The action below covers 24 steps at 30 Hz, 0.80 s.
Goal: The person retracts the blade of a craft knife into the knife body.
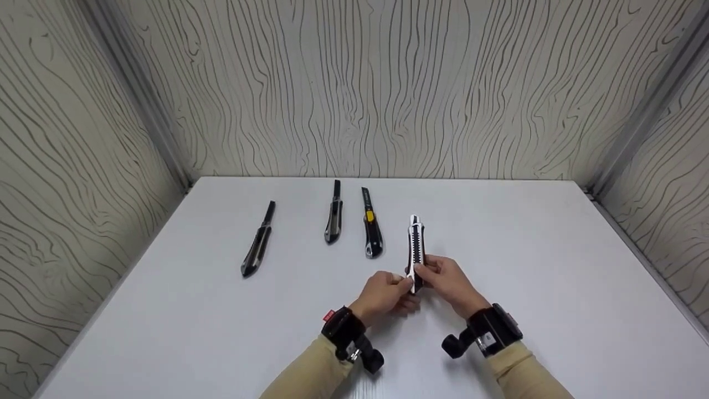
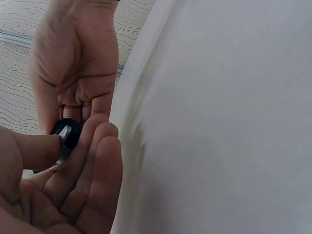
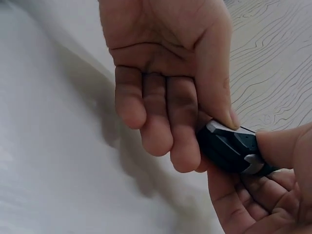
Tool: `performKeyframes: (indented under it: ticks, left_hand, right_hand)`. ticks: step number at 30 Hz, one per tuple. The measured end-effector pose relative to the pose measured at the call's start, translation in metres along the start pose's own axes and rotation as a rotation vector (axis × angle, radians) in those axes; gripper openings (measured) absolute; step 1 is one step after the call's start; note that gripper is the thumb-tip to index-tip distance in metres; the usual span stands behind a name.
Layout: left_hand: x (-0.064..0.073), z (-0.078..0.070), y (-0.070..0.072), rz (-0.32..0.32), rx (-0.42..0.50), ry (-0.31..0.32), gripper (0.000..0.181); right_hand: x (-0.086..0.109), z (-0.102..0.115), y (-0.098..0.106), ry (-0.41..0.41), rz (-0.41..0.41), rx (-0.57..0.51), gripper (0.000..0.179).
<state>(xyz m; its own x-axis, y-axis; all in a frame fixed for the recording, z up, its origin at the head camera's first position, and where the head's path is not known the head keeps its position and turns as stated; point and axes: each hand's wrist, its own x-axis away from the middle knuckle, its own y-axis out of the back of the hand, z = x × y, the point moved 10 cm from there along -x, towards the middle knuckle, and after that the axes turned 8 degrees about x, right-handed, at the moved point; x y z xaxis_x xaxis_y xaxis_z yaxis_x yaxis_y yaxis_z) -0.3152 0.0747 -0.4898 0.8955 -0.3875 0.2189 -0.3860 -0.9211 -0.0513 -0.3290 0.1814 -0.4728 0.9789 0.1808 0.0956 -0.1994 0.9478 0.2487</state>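
A silver-and-black utility knife [image 1: 416,249] is held between both hands in the head view, tip pointing away, over the white table. My left hand [image 1: 385,292] pinches its rear end with thumb and fingers. Higher along the handle, my right hand [image 1: 451,281] grips it, thumb lying on the front face. The left wrist view gives the dark end of the utility knife [image 2: 73,130] under the left thumb [image 2: 39,152]. In the right wrist view, the black butt of the utility knife [image 3: 225,152] shows between the two hands, with silver trim; its front is hidden there.
Three more utility knives lie on the white table [image 1: 183,310]: a dark one [image 1: 258,244] at the left, a dark one [image 1: 333,219] near the back edge, and a black one [image 1: 372,230] with a yellow slider. Wood-grain panels [image 1: 354,88] stand behind and at both sides.
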Motion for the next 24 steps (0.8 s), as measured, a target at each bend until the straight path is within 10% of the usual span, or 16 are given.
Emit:
performKeyframes:
  ticks: [24]
  left_hand:
    - [-0.015, 0.000, -0.040, -0.013, -0.049, 0.055, 0.022]
  right_hand:
    - [0.013, -0.017, 0.054, -0.097, -0.158, 0.156, 0.043]
